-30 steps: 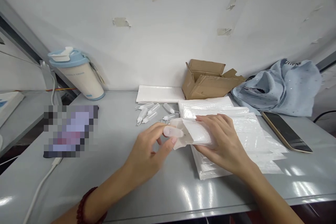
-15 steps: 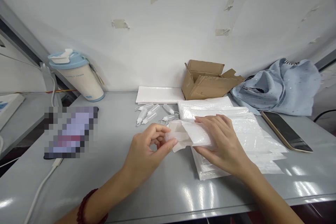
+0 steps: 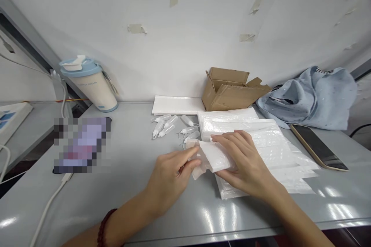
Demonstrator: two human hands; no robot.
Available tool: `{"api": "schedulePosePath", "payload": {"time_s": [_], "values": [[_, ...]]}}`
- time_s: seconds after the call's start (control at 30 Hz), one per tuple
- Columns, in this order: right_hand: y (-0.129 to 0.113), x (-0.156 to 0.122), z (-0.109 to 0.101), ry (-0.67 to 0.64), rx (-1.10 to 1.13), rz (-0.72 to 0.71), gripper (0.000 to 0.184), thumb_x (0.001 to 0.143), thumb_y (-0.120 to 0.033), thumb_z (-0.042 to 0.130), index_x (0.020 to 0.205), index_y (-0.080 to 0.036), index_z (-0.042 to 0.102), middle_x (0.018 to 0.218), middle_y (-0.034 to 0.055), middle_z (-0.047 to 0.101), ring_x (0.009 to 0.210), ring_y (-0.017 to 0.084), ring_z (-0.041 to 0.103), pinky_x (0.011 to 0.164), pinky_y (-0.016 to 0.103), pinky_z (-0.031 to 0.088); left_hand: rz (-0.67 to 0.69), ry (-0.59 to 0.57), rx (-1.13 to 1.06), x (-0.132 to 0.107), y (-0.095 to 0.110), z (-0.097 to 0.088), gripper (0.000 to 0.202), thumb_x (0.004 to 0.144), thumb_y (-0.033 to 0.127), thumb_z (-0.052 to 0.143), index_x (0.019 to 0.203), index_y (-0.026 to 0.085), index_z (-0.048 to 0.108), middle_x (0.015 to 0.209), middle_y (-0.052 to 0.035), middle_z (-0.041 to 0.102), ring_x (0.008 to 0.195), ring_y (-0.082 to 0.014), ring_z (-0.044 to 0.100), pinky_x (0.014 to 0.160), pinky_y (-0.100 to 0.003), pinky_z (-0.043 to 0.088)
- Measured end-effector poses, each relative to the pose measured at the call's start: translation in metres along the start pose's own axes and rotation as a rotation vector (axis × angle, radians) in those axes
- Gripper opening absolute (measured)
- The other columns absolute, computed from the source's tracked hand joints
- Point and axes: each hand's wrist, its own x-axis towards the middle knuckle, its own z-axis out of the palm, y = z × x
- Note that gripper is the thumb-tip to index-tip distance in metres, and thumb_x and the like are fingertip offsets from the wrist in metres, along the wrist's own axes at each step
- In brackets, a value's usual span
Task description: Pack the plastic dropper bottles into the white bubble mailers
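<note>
1. Head view: two bare hands meet over a gray tabletop (image 3: 130,150), working at the open mouth of a small white pouch (image 3: 216,156).

2. The right hand (image 3: 249,168) grasps the pouch's body, thumb below and fingers across the top, holding it just above a spread of white plastic packets (image 3: 269,135).

3. The left hand (image 3: 168,175) brings thumb and forefinger together at the pouch's translucent flap (image 3: 198,171); whether they pinch the flap alone or a bottle inside it cannot be told, as the fingers cover the spot.

4. Progress, judged by what lies in sight: the pouch is open and its flap is not folded down, so closing remains undone.

5. Several small clear bottles (image 3: 167,130) lie loose on the tabletop beyond the left hand, outside any pouch.

6. Behind them rests a flat white stack (image 3: 178,105), beside an open cardboard box (image 3: 227,98) whose contents are hidden.

7. At the edges stand a cream tumbler (image 3: 94,90) to the left and a dark phone (image 3: 319,146) to the right.
</note>
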Motion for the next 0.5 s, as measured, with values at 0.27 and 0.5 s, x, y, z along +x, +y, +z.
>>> {"api": "schedulePosePath", "payload": {"time_s": [0.27,0.5], "values": [[-0.0015,-0.0007,0.0019,0.013,0.002,0.004,0.052,0.076,-0.02,0.055,0.126,-0.017,0.041,0.103,0.0086,0.061,0.094,0.024,0.054,0.089,0.045,0.036,-0.169,-0.003,-0.046,0.0002,0.0022,0.002,0.006,0.083,0.022,0.061,0.082,0.02,0.066,0.066,0.0021,0.072,0.053,-0.0121,0.062,0.049,-0.021,0.047],[-0.0032,0.0004,0.0032,-0.004,-0.01,0.003,0.049,0.078,-0.022,0.056,0.124,-0.015,0.043,0.102,0.0088,0.062,0.093,0.023,0.054,0.088,0.044,0.035,-0.004,-0.152,-0.075,0.0027,0.0044,-0.0005,0.019,0.087,0.011,0.048,0.089,0.016,0.066,0.075,-0.0023,0.065,0.059,-0.011,0.054,0.053,-0.022,0.043]]}}
